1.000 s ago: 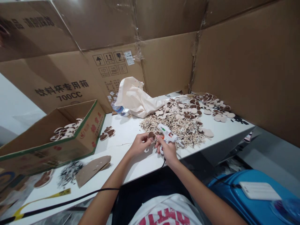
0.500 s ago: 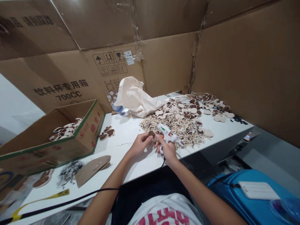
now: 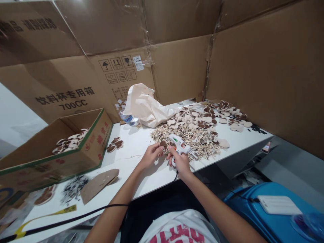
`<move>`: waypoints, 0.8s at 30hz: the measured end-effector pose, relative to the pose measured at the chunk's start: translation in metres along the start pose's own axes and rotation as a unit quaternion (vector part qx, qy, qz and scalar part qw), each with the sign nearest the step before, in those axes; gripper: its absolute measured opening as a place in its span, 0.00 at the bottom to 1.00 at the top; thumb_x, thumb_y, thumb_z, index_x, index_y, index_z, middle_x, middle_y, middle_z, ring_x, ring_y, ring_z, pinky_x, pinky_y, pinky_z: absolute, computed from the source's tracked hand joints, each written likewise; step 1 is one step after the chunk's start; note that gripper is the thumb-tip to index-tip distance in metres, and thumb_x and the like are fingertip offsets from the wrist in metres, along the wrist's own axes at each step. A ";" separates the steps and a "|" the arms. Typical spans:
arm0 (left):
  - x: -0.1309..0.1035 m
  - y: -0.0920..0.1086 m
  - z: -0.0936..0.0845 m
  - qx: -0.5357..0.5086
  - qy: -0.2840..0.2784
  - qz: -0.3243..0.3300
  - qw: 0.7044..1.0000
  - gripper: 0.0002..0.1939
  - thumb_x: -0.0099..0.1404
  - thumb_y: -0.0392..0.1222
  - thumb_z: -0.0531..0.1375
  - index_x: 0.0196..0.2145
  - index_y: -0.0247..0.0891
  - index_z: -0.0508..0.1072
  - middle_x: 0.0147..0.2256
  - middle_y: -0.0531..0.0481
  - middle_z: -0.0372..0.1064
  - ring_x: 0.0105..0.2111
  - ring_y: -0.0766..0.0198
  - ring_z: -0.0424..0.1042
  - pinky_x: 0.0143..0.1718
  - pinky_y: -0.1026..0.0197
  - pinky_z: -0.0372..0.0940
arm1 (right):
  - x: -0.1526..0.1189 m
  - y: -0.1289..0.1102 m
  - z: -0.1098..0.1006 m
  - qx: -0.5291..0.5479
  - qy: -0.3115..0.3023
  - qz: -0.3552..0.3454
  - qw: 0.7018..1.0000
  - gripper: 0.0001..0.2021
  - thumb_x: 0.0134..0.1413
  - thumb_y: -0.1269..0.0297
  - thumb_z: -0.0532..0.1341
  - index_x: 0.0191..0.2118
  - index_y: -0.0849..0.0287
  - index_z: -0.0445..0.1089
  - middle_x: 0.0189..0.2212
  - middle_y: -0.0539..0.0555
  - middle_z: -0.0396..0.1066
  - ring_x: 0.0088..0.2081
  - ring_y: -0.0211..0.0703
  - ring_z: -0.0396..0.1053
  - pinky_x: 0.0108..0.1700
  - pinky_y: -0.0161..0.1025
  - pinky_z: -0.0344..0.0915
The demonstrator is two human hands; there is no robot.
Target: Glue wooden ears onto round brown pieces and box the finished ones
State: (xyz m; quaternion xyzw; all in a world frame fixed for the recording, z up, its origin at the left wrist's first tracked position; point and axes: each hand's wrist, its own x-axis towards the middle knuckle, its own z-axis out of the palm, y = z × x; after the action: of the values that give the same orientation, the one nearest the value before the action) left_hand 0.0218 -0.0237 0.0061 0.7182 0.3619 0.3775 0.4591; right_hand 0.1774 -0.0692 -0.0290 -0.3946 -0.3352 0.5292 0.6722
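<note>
Over the front of the white table, my left hand (image 3: pixel 152 155) pinches a brown felt piece (image 3: pixel 163 145) with a pale edge. Close beside it, my right hand (image 3: pixel 180 160) is wrapped round a white hot glue gun (image 3: pixel 180 143), whose metal nozzle points right over the cords. The right fingertips come near the felt piece; whether they also touch it I cannot tell. Behind both hands spreads a pile of short cream cords (image 3: pixel 205 143). Farther back lies a heap of brown and cream felt pieces (image 3: pixel 194 118).
On the left stands an open cardboard box (image 3: pixel 101 141) with felt pieces inside. Several finished-looking brown pieces (image 3: pixel 115 144) lie beside it. A cream cloth bag (image 3: pixel 144 104), a plastic bottle (image 3: pixel 127 118) and a cardboard scrap (image 3: pixel 100 185) are on the table. Cardboard walls (image 3: pixel 182 71) enclose the back.
The view has shifted very slightly. Both hands keep nearly the same place and hold, with the felt piece and glue gun almost unmoved.
</note>
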 end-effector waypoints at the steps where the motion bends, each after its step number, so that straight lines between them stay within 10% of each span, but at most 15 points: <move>1: 0.000 -0.001 0.000 -0.003 0.005 -0.004 1.000 0.22 0.73 0.59 0.60 0.31 0.38 0.72 0.27 0.53 0.62 0.29 0.63 0.62 0.35 0.59 0.58 | 0.000 -0.001 0.000 -0.002 0.000 0.003 1.000 0.19 0.57 0.45 0.71 0.34 0.57 0.71 0.19 0.48 0.72 0.14 0.35 0.64 0.16 0.31 0.58; 24: -0.006 0.004 0.003 -0.022 -0.014 -0.033 0.999 0.29 0.68 0.66 0.64 0.26 0.37 0.68 0.25 0.50 0.66 0.26 0.64 0.66 0.30 0.61 0.62 | -0.001 -0.001 0.000 -0.019 0.035 0.011 0.999 0.22 0.55 0.42 0.72 0.34 0.58 0.72 0.19 0.48 0.72 0.14 0.35 0.65 0.15 0.30 0.58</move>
State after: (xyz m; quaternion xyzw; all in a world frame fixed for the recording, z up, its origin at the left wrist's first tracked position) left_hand 0.0225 -0.0314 0.0075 0.7013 0.3702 0.3597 0.4916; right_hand 0.1776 -0.0705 -0.0280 -0.4288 -0.3171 0.5162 0.6701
